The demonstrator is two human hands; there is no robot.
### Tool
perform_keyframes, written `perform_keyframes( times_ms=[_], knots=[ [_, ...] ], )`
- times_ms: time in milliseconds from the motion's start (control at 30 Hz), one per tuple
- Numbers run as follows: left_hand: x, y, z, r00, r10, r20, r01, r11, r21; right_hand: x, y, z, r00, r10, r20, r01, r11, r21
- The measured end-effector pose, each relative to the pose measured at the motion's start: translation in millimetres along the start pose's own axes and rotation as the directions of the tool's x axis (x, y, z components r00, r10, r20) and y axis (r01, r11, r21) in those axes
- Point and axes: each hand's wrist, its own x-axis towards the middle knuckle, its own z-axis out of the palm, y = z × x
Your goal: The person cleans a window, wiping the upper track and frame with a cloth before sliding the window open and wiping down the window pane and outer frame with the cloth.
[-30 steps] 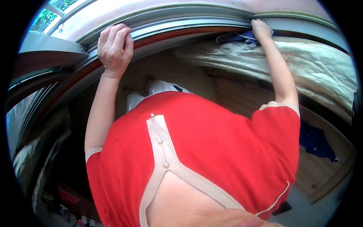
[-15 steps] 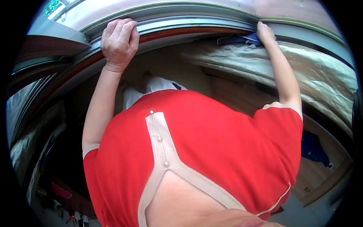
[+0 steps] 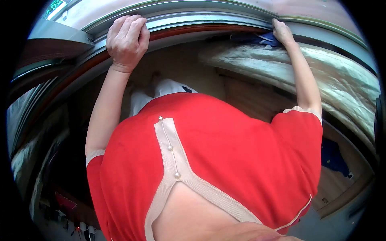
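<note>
My left hand [image 3: 128,42] rests on the metal window track [image 3: 193,18], its fingers curled over the inner edge. What lies under its fingertips is hidden. At the right, my right hand [image 3: 284,33] is closed by the corner where the track meets the upright window frame. A blue cloth [image 3: 255,39] with a pale patch is bunched against that hand and hangs out to its left. The fingers' far side is out of sight.
A silvery curtain [image 3: 333,72] spreads below my right forearm. The sash frame [image 3: 60,31] angles in at the left. Under the track runs a reddish-brown edge [image 3: 201,29]. Dark blue fabric [image 3: 333,156] lies at the lower right.
The track and both hands sit slightly higher in view. My right forearm has shifted a little, and the curtain beside it hangs slightly differently. Both hands keep nearly the same places along the track.
</note>
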Motion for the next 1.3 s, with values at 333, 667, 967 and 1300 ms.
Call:
perform_keyframes(
  times_ms=[333,667,967,1300],
  knots=[
    [-9,-9,4,1.0,-0.013,-0.01,0.013,1.0,0.026,8,-29,-17,0.997,0.079,0.012,-0.079,0.997,0.01],
    [-7,-9,5,0.999,-0.005,-0.048,0.005,1.0,0.003,21,-31,-17,1.0,-0.001,0.011,0.001,1.0,-0.002],
    [13,10,-4,0.994,-0.001,-0.108,0.001,1.0,0.002,13,-147,-89,0.925,-0.24,-0.294,0.331,0.889,0.316],
    [5,19,-32,0.996,-0.029,-0.084,0.011,0.978,-0.21,8,-141,-89,0.962,-0.195,-0.191,0.235,0.949,0.213]
  ],
)
